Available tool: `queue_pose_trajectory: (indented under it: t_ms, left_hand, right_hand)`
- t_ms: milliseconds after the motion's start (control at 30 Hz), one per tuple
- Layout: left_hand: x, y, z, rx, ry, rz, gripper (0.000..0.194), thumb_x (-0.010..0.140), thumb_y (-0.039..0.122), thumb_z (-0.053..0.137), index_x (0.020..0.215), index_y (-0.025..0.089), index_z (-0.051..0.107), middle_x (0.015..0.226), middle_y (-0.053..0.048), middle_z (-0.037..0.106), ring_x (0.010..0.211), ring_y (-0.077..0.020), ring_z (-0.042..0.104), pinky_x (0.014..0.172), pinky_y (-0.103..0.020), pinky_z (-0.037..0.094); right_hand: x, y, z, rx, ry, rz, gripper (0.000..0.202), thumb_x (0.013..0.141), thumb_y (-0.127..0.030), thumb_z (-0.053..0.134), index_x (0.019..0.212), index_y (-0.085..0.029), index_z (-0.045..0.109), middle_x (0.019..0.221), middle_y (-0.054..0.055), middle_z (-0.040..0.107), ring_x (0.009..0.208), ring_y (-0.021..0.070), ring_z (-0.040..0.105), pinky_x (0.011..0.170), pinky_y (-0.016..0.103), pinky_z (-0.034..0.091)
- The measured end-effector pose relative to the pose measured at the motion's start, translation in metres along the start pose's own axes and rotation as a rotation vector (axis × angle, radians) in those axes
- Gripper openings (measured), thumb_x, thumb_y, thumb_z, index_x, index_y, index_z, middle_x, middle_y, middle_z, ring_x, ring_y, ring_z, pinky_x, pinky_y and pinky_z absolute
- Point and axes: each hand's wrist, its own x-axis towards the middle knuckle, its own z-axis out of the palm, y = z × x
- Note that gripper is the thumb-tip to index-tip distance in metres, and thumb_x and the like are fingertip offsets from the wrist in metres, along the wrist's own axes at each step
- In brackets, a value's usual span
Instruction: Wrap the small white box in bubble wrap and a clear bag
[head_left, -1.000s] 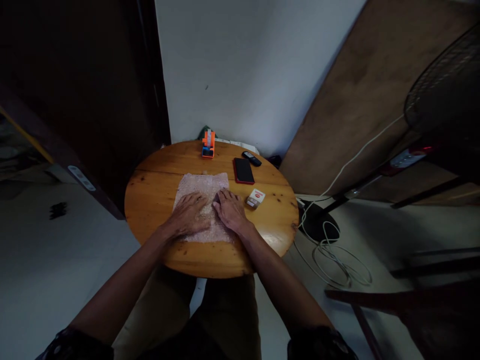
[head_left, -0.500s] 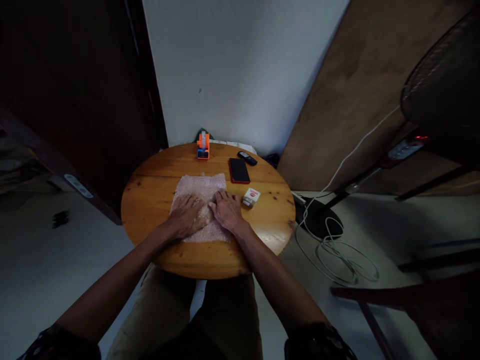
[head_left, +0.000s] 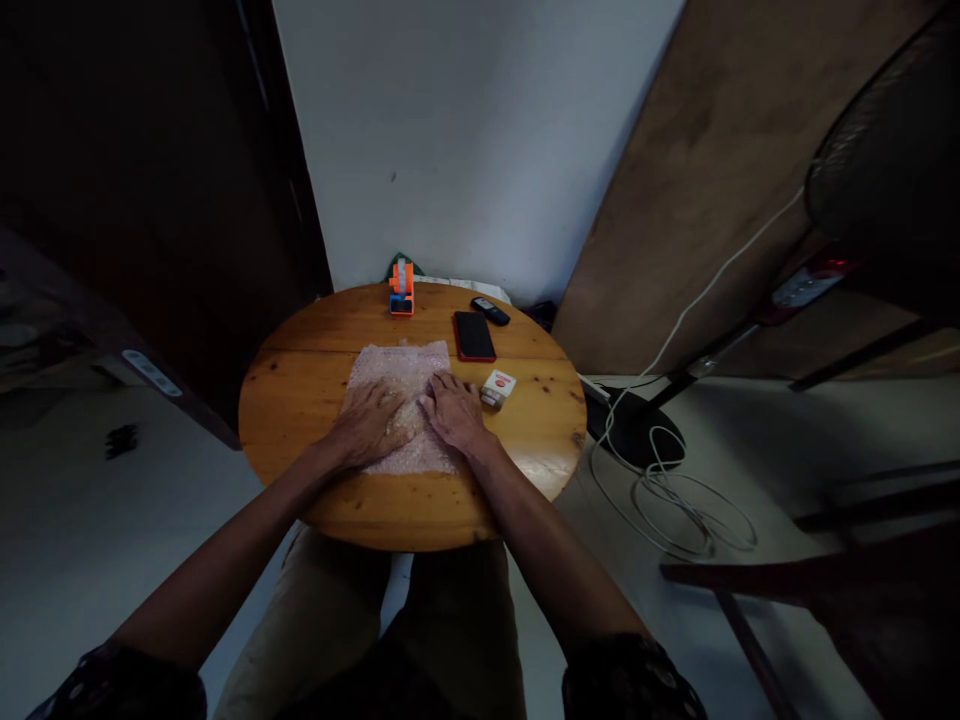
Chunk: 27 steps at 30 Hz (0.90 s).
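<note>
Bubble wrap [head_left: 397,362] lay at my twelve o'clock on the round table [head_left: 536,415], beneath my left hand [head_left: 367,427] and right hand [head_left: 454,410], both palm-down, fingers outstretched, with a small box [head_left: 498,386] at two o'clock from the latter.

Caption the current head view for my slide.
Left hand and right hand resting on bubble wrap atop a wooden table, a small box beside the right hand.

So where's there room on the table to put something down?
Bare wood shows left of the bubble wrap, right of the small box, and between the wrap and near edge of the table. Crowded: the middle, with left hand and right hand on the wrap, phone and handset beyond the box.
</note>
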Motion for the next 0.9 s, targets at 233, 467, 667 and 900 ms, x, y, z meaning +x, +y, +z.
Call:
queue_pose_trajectory:
  t_ms: [233,467,667,900]
  left_hand:
    - [-0.012,0.029,-0.015,-0.044,-0.051,0.061,0.061,0.094,0.049,0.051,0.149,0.022,0.046,0.161,-0.018,0.037,0.151,-0.0389,0.026,0.121,-0.063,0.018]
    - [-0.013,0.047,0.003,-0.093,-0.065,0.078,0.079,0.091,0.062,0.050,0.155,0.019,0.035,0.162,-0.019,0.034,0.149,-0.0414,0.028,0.120,-0.063,0.019]
    - [-0.011,0.046,0.010,-0.069,-0.032,0.083,0.081,0.087,0.066,0.054,0.153,0.021,0.040,0.159,-0.018,0.038,0.147,-0.0412,0.032,0.120,-0.063,0.017]
    - [-0.013,0.047,0.008,-0.130,-0.001,0.080,0.080,0.086,0.071,0.052,0.149,0.024,0.046,0.160,-0.016,0.038,0.149,-0.0394,0.030,0.120,-0.062,0.017]
  right_hand:
    - [0.001,0.002,0.004,0.003,0.009,-0.007,0.042,0.103,-0.036,0.037,0.135,-0.014,0.054,0.148,0.016,0.053,0.133,0.0295,0.047,0.103,0.046,0.035]
    - [0.005,0.010,0.007,0.017,0.006,0.002,0.039,0.102,-0.023,0.033,0.132,-0.018,0.057,0.145,0.013,0.056,0.129,0.0276,0.051,0.101,0.044,0.037]
    - [0.005,0.009,0.000,0.082,0.065,-0.031,0.038,0.095,-0.016,0.041,0.125,-0.016,0.063,0.141,0.012,0.060,0.129,0.0272,0.052,0.106,0.042,0.038]
    - [-0.009,0.028,-0.043,0.051,0.192,-0.008,0.052,0.088,-0.026,0.059,0.139,-0.018,0.055,0.152,0.016,0.048,0.137,0.0338,0.046,0.109,0.050,0.038]
